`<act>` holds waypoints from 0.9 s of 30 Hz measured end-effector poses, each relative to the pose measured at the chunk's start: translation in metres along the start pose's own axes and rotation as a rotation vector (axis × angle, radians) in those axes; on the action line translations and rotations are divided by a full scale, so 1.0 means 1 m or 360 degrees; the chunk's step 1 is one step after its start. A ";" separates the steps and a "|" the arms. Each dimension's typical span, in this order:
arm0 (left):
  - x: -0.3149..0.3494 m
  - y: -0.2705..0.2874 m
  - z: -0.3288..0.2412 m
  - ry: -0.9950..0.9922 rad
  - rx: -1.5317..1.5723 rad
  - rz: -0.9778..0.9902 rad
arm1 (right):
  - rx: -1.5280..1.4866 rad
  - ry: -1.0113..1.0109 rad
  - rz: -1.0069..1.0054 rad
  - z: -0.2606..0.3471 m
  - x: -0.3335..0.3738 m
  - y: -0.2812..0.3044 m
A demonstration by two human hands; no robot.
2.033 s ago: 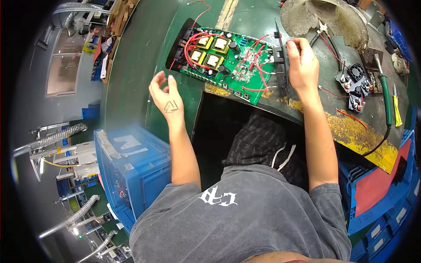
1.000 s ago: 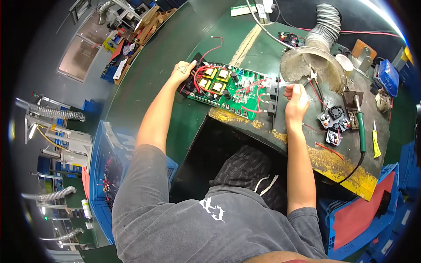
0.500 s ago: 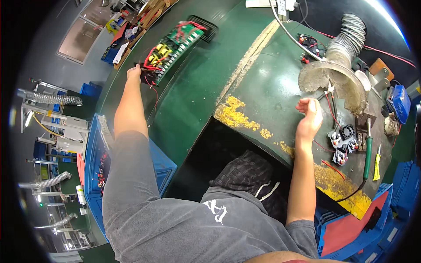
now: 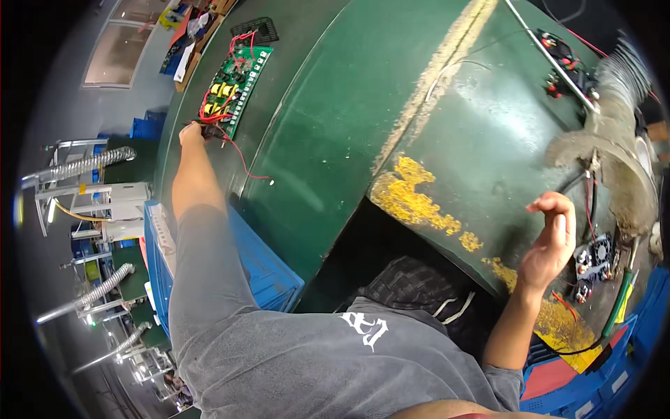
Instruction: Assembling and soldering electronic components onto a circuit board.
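Observation:
At the far left, my left hand (image 4: 192,133) is closed on the near end of a green circuit board (image 4: 241,87). Yellow-wrapped transformers, red wires and a row of pale connectors cover the board. A black slotted piece (image 4: 255,31) is at its far end, and a dark part is by my fingers. One thin red wire (image 4: 244,164) trails from the near end across the bench. Over the right side of the bench, my right hand (image 4: 551,241) is raised with fingers loosely bent and nothing in it. Nearest to it is a small fan assembly (image 4: 593,262).
A dusty extraction hood (image 4: 604,157) on a flexible duct stands at the right. Beside it lies a green-handled soldering iron (image 4: 618,304). More fans with red wires (image 4: 565,63) sit at the back right. Blue crates (image 4: 262,262) flank me below the bench (image 4: 314,146).
My left hand has shifted the circuit board leftward, and the board now appears to rest on the bench. My view has turned left. My right hand stays raised and empty.

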State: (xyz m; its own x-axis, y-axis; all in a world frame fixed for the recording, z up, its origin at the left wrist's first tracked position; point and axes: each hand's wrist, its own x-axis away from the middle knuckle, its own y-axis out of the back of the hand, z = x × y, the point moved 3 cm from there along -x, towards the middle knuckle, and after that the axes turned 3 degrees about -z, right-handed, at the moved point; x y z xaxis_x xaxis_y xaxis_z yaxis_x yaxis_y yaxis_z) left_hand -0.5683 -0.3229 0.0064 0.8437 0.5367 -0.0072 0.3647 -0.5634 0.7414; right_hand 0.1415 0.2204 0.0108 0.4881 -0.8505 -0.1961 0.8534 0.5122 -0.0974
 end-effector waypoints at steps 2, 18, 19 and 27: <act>-0.001 0.000 0.009 -0.0047 -0.0271 0.0018 | 0.0120 -0.0011 0.0163 0.005 0.002 -0.005; 0.174 -0.006 0.052 0.0371 -0.0575 -0.0959 | -0.0039 0.0095 0.0941 0.044 0.083 -0.046; 0.185 0.013 0.049 0.0478 -0.0239 -0.0979 | -0.0073 0.0117 0.0949 0.047 0.084 -0.039; 0.220 -0.009 0.000 0.0068 0.0184 -0.0106 | -0.0257 0.0090 0.0812 0.062 0.099 -0.010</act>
State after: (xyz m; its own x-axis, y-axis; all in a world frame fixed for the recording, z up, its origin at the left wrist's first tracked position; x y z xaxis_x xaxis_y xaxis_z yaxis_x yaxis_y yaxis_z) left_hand -0.3858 -0.1996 -0.0013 0.7996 0.6000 -0.0234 0.4641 -0.5929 0.6581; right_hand 0.1926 0.1232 0.0531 0.8188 -0.4835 -0.3095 0.4694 0.8742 -0.1239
